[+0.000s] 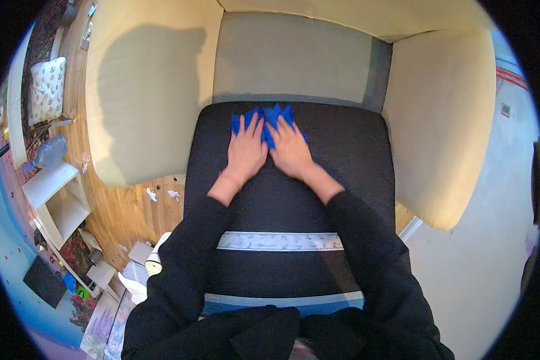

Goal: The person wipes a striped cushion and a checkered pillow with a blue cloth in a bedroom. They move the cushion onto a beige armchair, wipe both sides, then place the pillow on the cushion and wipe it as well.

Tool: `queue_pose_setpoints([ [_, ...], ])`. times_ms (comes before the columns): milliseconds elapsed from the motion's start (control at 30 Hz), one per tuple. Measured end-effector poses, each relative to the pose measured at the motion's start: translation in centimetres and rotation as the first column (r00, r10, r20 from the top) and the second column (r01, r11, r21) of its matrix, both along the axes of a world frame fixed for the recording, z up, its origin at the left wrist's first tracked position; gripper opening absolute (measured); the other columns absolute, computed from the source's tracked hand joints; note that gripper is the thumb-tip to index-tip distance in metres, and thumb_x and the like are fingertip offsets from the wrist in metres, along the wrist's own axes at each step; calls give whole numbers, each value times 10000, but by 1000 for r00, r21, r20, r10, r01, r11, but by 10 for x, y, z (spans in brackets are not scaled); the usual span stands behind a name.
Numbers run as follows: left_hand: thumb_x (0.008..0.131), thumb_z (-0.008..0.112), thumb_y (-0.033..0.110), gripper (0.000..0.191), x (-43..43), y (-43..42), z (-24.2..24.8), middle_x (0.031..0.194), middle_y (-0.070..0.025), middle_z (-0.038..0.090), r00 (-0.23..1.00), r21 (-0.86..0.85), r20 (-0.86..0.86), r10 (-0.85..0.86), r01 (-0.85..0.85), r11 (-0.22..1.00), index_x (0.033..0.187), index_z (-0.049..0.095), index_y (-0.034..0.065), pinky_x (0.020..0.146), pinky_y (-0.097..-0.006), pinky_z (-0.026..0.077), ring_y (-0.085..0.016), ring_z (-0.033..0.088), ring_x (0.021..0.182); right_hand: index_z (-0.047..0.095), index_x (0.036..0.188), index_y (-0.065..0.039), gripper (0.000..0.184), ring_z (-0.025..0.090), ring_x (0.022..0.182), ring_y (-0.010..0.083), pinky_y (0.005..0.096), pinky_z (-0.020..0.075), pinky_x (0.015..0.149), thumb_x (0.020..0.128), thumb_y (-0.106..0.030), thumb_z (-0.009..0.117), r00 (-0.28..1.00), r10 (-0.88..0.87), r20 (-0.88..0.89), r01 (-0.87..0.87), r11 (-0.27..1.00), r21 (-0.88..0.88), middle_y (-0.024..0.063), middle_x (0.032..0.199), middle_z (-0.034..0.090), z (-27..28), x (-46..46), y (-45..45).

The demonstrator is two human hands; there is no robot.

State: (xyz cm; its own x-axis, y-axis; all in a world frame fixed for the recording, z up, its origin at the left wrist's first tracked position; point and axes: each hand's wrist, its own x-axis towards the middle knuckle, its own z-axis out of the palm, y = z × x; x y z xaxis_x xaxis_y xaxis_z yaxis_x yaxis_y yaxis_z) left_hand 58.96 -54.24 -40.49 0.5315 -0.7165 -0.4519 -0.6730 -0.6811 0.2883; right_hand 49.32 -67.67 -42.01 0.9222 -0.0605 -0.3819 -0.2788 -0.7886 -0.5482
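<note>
Both hands rest on a crumpled blue cloth (270, 136) near the back of a black seat cushion (346, 153). My left hand (247, 150) lies over the cloth's left part, palm down with the fingers apart. Beside it, my right hand (292, 150) covers the right part, its fingers also spread. The thumbs come close together in the middle, and blue fabric shows between and beyond the fingers. No grip on the cloth can be seen. The seat belongs to an armchair with a grey-looking backrest (292, 58). A pale patterned strip (281, 241) crosses the cushion below my wrists.
Padded yellow-beige armrests rise at left (148, 103) and right (432, 126). Paper scraps (152, 194) lie on the wood floor (126, 211). Further left are a white open-fronted cabinet (65, 202), a clear plastic bottle (51, 150) and a cactus-print pillow (48, 90).
</note>
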Motion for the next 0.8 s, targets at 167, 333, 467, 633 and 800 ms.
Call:
queue_pose_setpoints([
  [167, 891, 622, 239, 658, -24, 45, 59, 1590, -171, 390, 998, -7, -28, -62, 62, 998, 1494, 463, 30, 1192, -564, 298, -453, 329, 1473, 382, 1542, -37, 732, 279, 1518, 374, 547, 235, 1228, 907, -269, 661, 998, 56, -12, -53, 981, 184, 250, 1539, 413, 52, -35, 20],
  [333, 912, 604, 282, 613, 25, 16, -6, 1570, -160, 434, 1000, -84, 26, 6, -4, 996, 1468, 509, 42, 1179, -568, 315, -478, 346, 1452, 410, 1547, -127, 693, 317, 1504, 343, 584, 238, 1214, 919, -320, 631, 999, -14, -35, 12, 999, -53, 179, 1539, 454, -2, 22, 4],
  [467, 935, 589, 320, 612, 60, 4, -46, 1588, -134, 421, 998, -23, 40, 42, -41, 999, 1482, 499, 60, 1183, -563, 308, -458, 347, 1460, 432, 1533, -116, 655, 330, 1497, 328, 558, 252, 1216, 943, -345, 601, 998, -55, -42, 51, 996, -79, 178, 1549, 449, -39, 62, 0],
  [633, 926, 601, 314, 644, 36, 37, -1, 1581, -179, 410, 995, 92, 96, -2, -7, 996, 1485, 476, 21, 1199, -552, 284, -430, 357, 1463, 419, 1528, -76, 653, 316, 1501, 354, 515, 248, 1229, 939, -273, 618, 997, 72, -19, -72, 997, 18, 198, 1542, 442, -2, 45, 33],
  [800, 909, 609, 271, 653, 28, 68, 27, 1582, -205, 393, 1000, -57, 11, 4, -4, 998, 1481, 458, -5, 1187, -542, 310, -421, 357, 1468, 432, 1522, -60, 652, 313, 1509, 329, 527, 253, 1226, 935, -275, 616, 994, 109, 24, -111, 988, 108, 195, 1549, 438, 17, 31, 37],
])
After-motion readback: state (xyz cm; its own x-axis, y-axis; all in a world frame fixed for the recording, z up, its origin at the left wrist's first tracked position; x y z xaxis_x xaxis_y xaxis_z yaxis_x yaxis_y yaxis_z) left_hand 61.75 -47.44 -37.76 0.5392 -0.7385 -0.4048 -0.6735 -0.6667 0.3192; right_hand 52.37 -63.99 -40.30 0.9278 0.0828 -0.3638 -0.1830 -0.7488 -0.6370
